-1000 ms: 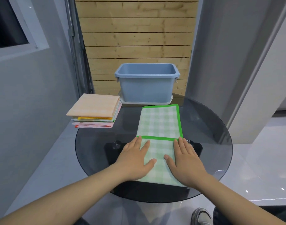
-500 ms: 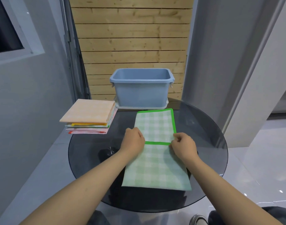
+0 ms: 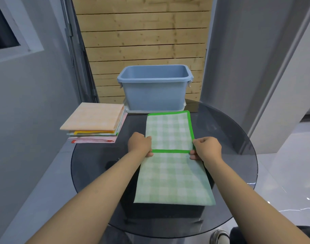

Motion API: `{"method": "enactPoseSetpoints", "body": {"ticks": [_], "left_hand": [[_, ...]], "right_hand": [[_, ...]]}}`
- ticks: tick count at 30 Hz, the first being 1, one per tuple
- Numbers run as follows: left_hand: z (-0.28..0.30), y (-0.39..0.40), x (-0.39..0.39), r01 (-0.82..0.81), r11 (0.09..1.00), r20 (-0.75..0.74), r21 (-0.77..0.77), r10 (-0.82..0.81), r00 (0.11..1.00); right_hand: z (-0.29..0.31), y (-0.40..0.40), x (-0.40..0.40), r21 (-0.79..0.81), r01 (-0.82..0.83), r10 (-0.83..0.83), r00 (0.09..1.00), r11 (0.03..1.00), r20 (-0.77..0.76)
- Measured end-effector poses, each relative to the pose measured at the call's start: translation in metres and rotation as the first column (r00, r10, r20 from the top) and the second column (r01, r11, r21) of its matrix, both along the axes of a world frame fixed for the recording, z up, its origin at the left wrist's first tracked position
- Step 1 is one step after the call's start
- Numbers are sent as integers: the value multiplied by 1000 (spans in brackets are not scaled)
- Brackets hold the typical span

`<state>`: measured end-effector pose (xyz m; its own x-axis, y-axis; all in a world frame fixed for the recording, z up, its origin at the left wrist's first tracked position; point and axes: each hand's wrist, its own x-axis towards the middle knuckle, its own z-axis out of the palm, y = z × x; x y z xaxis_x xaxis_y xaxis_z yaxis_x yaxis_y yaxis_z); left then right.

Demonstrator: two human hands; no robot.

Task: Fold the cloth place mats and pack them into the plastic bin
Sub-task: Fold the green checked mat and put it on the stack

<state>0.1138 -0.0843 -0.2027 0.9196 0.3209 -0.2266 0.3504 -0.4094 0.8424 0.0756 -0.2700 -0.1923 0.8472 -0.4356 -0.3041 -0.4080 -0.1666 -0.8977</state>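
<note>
- Green-and-white checked cloth place mat (image 3: 170, 175) with the bright green border lies lengthwise in the middle of the round smoked-glass table (image 3: 226, 138), running from your near edge toward the far edge.
- Its near part is folded over itself, so a green-bound hem crosses the mat from side to side about halfway along; the far part shows the green border along its far and right sides.
- Your left hand (image 3: 139, 144) pinches the left end of that crosswise hem, fingers curled around the cloth edge.
- Your right hand (image 3: 207, 149) pinches the right end of the same hem, knuckles up and fingers tucked under the fabric.
- Both hands sit level with each other, one at each long side of the mat, forearms reaching in over the near edge of the table.
- The mat's near fold lies close to the table's near edge; its far end stops just short of the bin.
- Blue rectangular plastic bin (image 3: 155, 92) stands upright at the far edge of the table, open at the top; what you can see of its inside holds nothing.
- The bin rests on a flat white lid or tray (image 3: 183, 107) that shows along its base.
- A stack of folded cloth mats (image 3: 95, 123) sits at the table's far-left edge, partly overhanging onto the grey ledge (image 3: 45, 173) beside it: a peach one on top, then yellow-edged and green-edged pieces, a pink one with a red corner at the bottom.
- Behind the table is a wall of pale wooden slats (image 3: 143, 39).
</note>
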Motion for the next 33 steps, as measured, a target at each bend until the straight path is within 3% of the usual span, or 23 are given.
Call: {"method": "enactPoseSetpoints", "body": {"ticks": [10, 15, 18, 22, 25, 28, 33], "left_hand": [[-1, 3, -7, -88, 922, 34, -376, 109, 993], [1, 4, -10, -86, 899, 37, -430, 112, 993], [2, 4, -12, -88, 890, 41, -448, 119, 992], [3, 5, -13, -85, 874, 41, -479, 119, 992], [5, 8, -15, -65, 850, 44, -523, 103, 994], [10, 13, -19, -60, 796, 12, -603, 84, 996], [17, 21, -28, -5, 692, -24, -722, -17, 1000]], "right_hand": [[0, -2, 9, 53, 5, -2, 999, 999, -45], [-7, 4, 10, -166, -1, 1, 1000, 986, -1], [-6, 4, 11, -176, 23, -21, 1000, 984, 17], [-6, 0, 17, -74, 43, -42, 999, 996, 7], [-5, -3, 17, 87, 12, -13, 1000, 996, 13], [0, -3, 11, 295, -24, 8, 998, 955, 58], [5, -16, 5, 481, -91, 57, 995, 872, 85]]}}
